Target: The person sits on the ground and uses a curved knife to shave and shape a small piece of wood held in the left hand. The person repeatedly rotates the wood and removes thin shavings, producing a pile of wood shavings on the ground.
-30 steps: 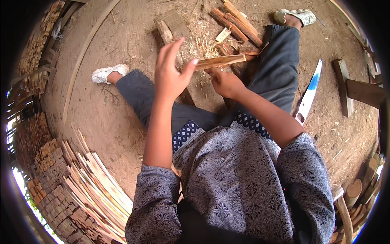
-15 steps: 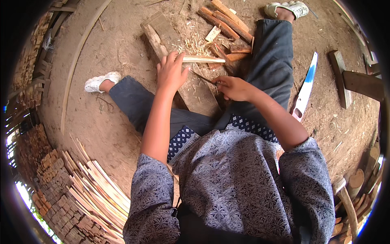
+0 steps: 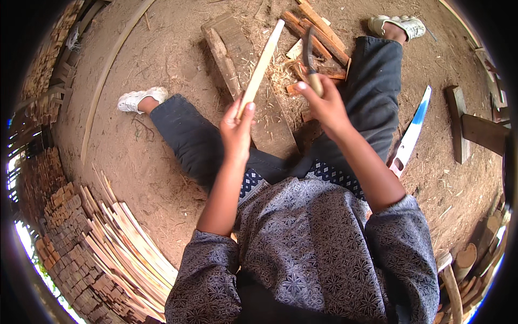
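My left hand is closed round the lower end of a pale whittled stick, which slants up and away to the right over a plank on the ground. In my right hand is a curved knife, gripped by its light wooden handle. The dark blade points away from me, apart from the stick. Between my spread legs, wood shavings lie on and beside the plank.
Reddish wood pieces lie beyond my right hand. A handsaw rests on the dirt right of my leg, near a wooden frame. Long pale strips and stacked sticks fill the near left; an axe-like tool is near right.
My left hand has turned the stick from lying crosswise to pointing up and away. My right hand has moved farther forward, swinging the knife blade to point away from me.
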Motion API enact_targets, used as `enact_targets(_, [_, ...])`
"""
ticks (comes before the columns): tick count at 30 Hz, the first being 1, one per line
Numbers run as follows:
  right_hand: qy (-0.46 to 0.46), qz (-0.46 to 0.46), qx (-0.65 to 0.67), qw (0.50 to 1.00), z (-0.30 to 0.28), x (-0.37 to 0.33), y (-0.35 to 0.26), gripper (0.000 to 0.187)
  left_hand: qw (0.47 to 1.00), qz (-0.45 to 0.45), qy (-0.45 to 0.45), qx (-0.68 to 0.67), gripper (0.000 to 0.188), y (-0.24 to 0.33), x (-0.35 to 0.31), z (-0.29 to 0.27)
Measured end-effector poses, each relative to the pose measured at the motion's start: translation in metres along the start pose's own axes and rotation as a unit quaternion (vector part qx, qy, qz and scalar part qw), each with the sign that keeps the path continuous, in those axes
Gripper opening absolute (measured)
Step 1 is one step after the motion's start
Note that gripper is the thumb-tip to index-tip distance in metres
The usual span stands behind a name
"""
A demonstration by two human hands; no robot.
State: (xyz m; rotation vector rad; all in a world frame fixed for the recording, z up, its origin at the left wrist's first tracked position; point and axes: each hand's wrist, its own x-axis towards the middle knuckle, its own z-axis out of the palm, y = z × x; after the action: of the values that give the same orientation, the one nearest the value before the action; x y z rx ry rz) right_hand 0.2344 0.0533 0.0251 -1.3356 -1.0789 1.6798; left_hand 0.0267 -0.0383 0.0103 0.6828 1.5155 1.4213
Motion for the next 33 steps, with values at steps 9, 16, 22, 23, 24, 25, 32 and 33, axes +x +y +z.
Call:
enact_targets(9, [-0.093,0.022,0.157,0.983,0.060,0.018,-0.004,0.047,0.975,0.143,-0.083,0.146,0.041,-0.010,-0.006,-0.012])
enact_targets(16, [-0.125,-0.008,0.094,0.988,0.066,0.022,0.016,0.052,0.943,0.206,-0.161,0.207,0.012,-0.007,0.026,-0.022])
enact_targets(22, [-0.204,0.076,0.025,0.976,0.053,0.035,0.009,0.054,0.992,0.095,-0.067,0.053,0.041,0.052,0.072,-0.027])
enact_targets(23, [-0.224,0.081,0.031,0.971,0.052,0.036,0.008,0.054,0.994,0.081,-0.058,0.044,0.046,0.072,0.082,-0.021])
enact_targets(24, [-0.244,0.085,0.038,0.965,0.052,0.037,0.006,0.055,0.992,0.063,-0.103,0.022,0.049,0.083,0.092,-0.023])
enact_targets(25, [-0.263,0.088,0.044,0.960,0.051,0.039,0.005,0.055,0.988,0.045,-0.148,0.001,0.053,0.092,0.102,-0.026])
enact_targets(32, [-0.238,0.038,-0.110,0.964,0.045,0.058,0.010,0.052,0.968,0.164,-0.182,0.061,0.037,0.108,0.103,-0.034])
enact_targets(33, [-0.176,-0.001,-0.173,0.969,0.046,0.056,0.006,0.052,0.963,0.198,-0.164,0.077,0.036,0.109,0.101,-0.035])
